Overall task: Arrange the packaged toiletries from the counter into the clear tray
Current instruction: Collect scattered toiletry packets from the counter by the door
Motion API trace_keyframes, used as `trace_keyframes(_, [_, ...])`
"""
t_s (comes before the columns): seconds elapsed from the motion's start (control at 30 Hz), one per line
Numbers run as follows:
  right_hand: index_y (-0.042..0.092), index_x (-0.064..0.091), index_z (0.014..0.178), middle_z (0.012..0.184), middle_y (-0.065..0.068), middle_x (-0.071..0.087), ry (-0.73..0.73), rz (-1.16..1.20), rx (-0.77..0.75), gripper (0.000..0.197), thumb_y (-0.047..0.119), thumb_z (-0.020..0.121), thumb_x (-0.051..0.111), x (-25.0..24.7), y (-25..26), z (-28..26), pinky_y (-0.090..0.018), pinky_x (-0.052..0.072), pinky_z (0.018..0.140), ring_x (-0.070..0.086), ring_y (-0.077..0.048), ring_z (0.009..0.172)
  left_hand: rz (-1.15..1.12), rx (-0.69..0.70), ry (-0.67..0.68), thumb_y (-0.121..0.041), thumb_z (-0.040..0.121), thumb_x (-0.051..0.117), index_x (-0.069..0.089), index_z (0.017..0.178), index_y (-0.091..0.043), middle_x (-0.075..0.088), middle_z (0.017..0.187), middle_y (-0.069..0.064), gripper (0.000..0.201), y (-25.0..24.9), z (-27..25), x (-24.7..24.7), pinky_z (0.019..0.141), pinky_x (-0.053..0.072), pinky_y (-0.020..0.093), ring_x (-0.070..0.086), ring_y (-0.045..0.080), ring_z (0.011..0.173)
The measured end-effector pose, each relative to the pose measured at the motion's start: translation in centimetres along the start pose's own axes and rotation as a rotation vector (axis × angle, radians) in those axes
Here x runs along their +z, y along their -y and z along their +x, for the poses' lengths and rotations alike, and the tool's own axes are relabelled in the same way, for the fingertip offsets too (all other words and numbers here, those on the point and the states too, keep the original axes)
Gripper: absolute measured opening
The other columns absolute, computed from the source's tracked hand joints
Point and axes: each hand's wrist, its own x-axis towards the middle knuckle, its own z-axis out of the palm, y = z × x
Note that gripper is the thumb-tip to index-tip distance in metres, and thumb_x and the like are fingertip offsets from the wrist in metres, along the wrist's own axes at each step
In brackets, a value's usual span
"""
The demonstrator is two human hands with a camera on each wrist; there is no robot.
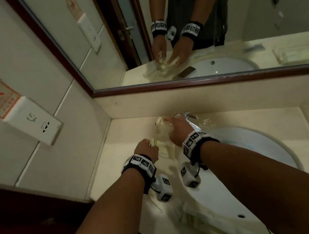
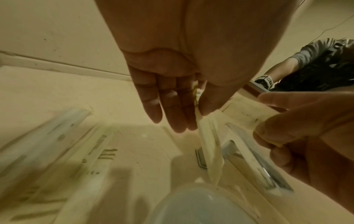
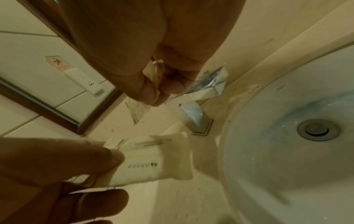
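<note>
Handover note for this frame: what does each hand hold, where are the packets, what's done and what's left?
Left hand: pinching a white printed packet above the counter, beside the sink.
Right hand: pinching a thin packet near the faucet.
More long packets lie on the counter.
Done: two packets picked up. The clear tray isn't clearly identifiable.
Left: place both, then the rest.
</note>
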Motion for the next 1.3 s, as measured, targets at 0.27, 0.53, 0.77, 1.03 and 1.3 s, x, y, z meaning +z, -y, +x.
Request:
trace_keyframes(0.27, [0.031,0.039,0.147,0.147,-0.002,0.045,0.058,0.177,-0.067,0.076,-0.002,0.080,0.054,-2.5,-1.6,-3.4,-0.032,0.049,0.098,0.055,-0.024,0.122,-0.051,0.000,-0.066,-0.014,0.092,0.052,0.052,0.131,-0.008,0.072,0.095,0.018,0.040,-2.0,-5.0,2.5,0.057,0.053,0.027,0.072,0.028,0.075])
trace_keyframes(0.53, [0.037,0.046,0.141,0.139,0.000,0.057,-0.002,0.209,-0.065,0.063,0.011,0.084,0.054,-4.7,-2.2,-6.7,-0.027,0.052,0.078,0.060,-0.016,0.091,0.000,0.045,-0.112,-0.017,0.085,0.054,0.058,0.113,-0.008,0.073,0.084,0.014,0.029,-3.2,-8.0,2.9,0.065,0.059,0.034,0.072,0.026,0.070])
trace_keyframes(0.77, [0.042,0.026,0.151,0.140,-0.003,0.057,-0.205,0.201,-0.029,0.069,0.015,0.093,0.052,-6.9,-2.8,-10.8,-0.031,0.055,0.083,0.067,-0.024,0.098,-0.027,0.114,-0.101,-0.016,0.086,0.052,0.052,0.100,-0.010,0.071,0.090,0.015,0.016,-4.2,-9.5,4.1,0.075,0.059,0.039,0.071,0.030,0.080])
trace_keyframes(1.03, [0.047,0.040,0.135,0.085,-0.002,0.069,-0.320,0.204,0.108,0.052,0.014,0.094,0.047,-7.1,-7.2,-17.3,-0.031,0.054,0.058,0.064,-0.021,0.062,-0.122,0.101,0.042,-0.015,0.084,0.052,0.047,0.132,-0.002,0.065,0.081,0.013,0.050,-4.5,-11.6,10.0,0.069,0.056,0.034,0.071,0.030,0.080])
trace_keyframes(1.3, [0.035,0.071,0.093,0.114,0.004,0.069,-0.397,0.254,0.139,0.037,0.009,0.093,0.044,-10.3,-12.9,-20.8,-0.033,0.053,0.089,0.065,-0.017,0.096,-0.077,0.208,0.065,-0.007,0.085,0.051,0.052,0.119,0.003,0.067,0.076,0.015,0.035,-9.2,-15.7,14.3,0.057,0.054,0.031,0.071,0.028,0.071])
